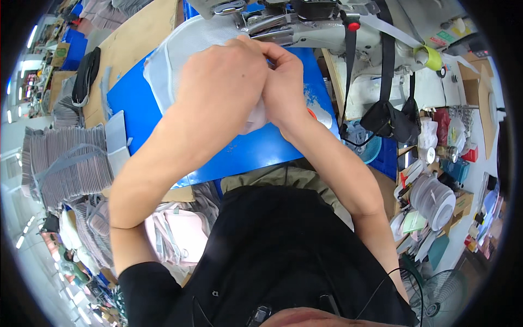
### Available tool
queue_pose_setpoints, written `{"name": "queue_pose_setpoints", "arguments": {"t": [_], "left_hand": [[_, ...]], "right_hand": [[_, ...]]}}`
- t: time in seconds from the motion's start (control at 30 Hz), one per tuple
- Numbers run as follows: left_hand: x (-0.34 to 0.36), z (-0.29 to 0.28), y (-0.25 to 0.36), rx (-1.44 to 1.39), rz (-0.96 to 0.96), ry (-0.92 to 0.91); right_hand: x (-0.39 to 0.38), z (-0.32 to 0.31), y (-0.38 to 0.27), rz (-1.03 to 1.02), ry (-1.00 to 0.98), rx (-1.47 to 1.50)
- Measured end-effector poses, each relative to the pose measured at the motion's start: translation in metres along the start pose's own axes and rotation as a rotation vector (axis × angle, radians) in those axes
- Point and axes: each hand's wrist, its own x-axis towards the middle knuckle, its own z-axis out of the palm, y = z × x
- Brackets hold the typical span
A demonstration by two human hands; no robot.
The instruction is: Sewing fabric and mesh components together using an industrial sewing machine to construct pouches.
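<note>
Far left: stack of grey flat fabric pieces [68,163] bundled with a strap, standing beside the counter. Above it a black strap bundle [87,73] lies on a brown cardboard sheet [136,38]. Below, near the person's left elbow, pale pink and white fabric pieces [177,234] piled loosely.

Centre-left: blue counter [136,109] surface, with a small grey-white flat piece [116,133] on its left edge. White mesh fabric piece [188,52] lies on the blue counter, running from left of the hands up to the sewing machine [305,24]; part of it is hidden behind the hands.

Centre: left hand [223,82] curled closed over the mesh fabric, back of hand to camera, fingers pinching the fabric near the machine's needle area. Right hand [283,82] pressed against the left one, fingers bent closed, pinching the same fabric; exact fingertip grip hidden by the left hand. Both hands just below the machine head.

Centre-right: grey-white sewing machine body across the top, red knob on it, black straps [388,60] hanging down to a black pouch [389,120]. Yellow-green tape roll [432,57] on the machine arm.

Right: cluttered side counter [479,180] with a stack of white round tape rolls [433,201], small containers, boxes. Fan [441,297] at lower right.
</note>
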Motion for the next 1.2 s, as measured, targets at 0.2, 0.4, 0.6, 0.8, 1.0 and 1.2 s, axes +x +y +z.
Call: {"name": "queue_pose_setpoints", "arguments": {"t": [0.2, 0.4, 0.6, 0.8, 1.0, 1.2], "left_hand": [[0.0, 0.018, -0.007, -0.309, -0.131, 0.128], [-0.049, 0.016, -0.01, -0.47, -0.086, 0.329], [-0.058, 0.0, -0.018, -0.531, -0.155, 0.571], [-0.058, 0.019, -0.017, -0.469, 0.018, 0.755], [-0.059, 0.035, 0.008, -0.33, 0.065, 0.637], [-0.06, 0.041, 0.011, -0.304, 0.112, 0.577]], "right_hand": [[0.001, -0.009, -0.002, 0.046, -0.07, -0.109], [-0.01, -0.028, -0.008, -0.831, -0.053, -0.927], [-0.031, -0.029, -0.014, -0.928, -0.122, -1.062], [-0.047, -0.045, -0.019, -0.381, -0.035, -0.864], [-0.029, -0.04, -0.011, -0.426, -0.01, -0.812], [-0.036, -0.054, -0.005, -0.303, -0.08, -0.721]]}}
